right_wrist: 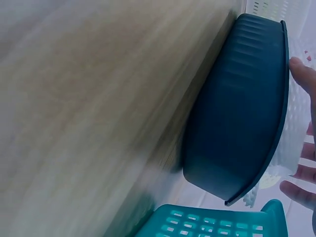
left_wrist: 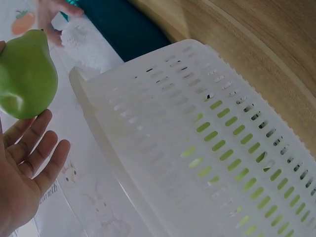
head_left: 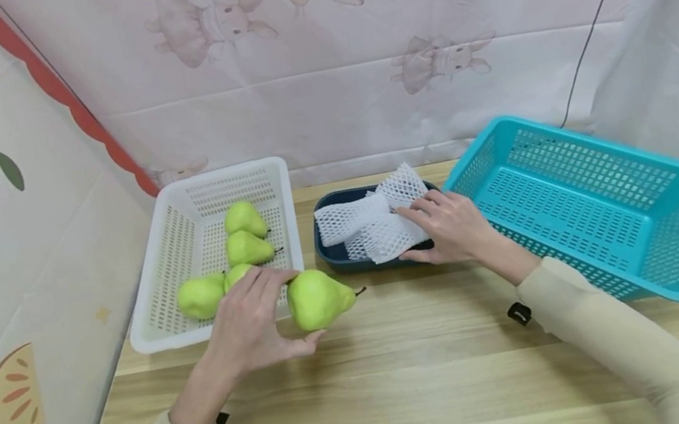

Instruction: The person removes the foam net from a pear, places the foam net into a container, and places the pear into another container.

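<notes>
My left hand (head_left: 250, 326) holds a green pear (head_left: 317, 299) between thumb and fingers, its stem pointing right, just beyond the white basket's front right corner. The left wrist view shows the same pear (left_wrist: 28, 74) at the fingertips. Several green pears (head_left: 248, 247) lie inside the white basket (head_left: 149, 276). White foam net sleeves (head_left: 344, 220) are piled in a dark blue tray (head_left: 338, 264). My right hand (head_left: 447, 227) reaches over the tray's right end, fingertips on the sleeves. In the right wrist view its thumb (right_wrist: 302, 74) is at the tray's rim, apart from the spread fingers.
A turquoise basket (head_left: 587, 221) stands at the right, angled, close by the tray and right forearm. The wooden table (head_left: 396, 376) extends in front of the containers. A printed cloth (head_left: 319, 94) hangs behind, with printed panels on both sides.
</notes>
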A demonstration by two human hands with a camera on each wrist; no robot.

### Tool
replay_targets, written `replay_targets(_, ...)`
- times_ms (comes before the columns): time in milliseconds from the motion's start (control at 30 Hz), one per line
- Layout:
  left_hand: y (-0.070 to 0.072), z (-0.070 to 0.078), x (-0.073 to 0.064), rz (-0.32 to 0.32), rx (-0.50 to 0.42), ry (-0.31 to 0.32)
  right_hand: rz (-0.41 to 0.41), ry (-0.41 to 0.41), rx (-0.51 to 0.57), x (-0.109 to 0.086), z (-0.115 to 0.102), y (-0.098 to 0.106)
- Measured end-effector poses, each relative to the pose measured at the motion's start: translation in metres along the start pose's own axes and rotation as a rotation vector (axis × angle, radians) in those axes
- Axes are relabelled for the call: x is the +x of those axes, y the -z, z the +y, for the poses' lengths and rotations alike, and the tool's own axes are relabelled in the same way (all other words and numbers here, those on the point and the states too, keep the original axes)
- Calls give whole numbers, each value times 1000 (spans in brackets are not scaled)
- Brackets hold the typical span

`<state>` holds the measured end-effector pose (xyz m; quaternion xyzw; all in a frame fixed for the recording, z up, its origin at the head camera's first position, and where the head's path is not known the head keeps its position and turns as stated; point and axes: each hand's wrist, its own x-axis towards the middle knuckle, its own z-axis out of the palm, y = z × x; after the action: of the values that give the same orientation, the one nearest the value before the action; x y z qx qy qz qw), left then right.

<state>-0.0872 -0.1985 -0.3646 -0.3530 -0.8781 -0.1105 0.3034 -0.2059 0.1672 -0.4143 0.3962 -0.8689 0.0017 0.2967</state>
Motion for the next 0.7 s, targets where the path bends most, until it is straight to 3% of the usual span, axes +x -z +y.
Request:
replay_targets(467,21,-17,3,-29,40,-26,-1,-64,108,-19,-6,22)
replay_targets(700,32,-27,6,-56,62,-7,5,-83,109,-29,-11,33)
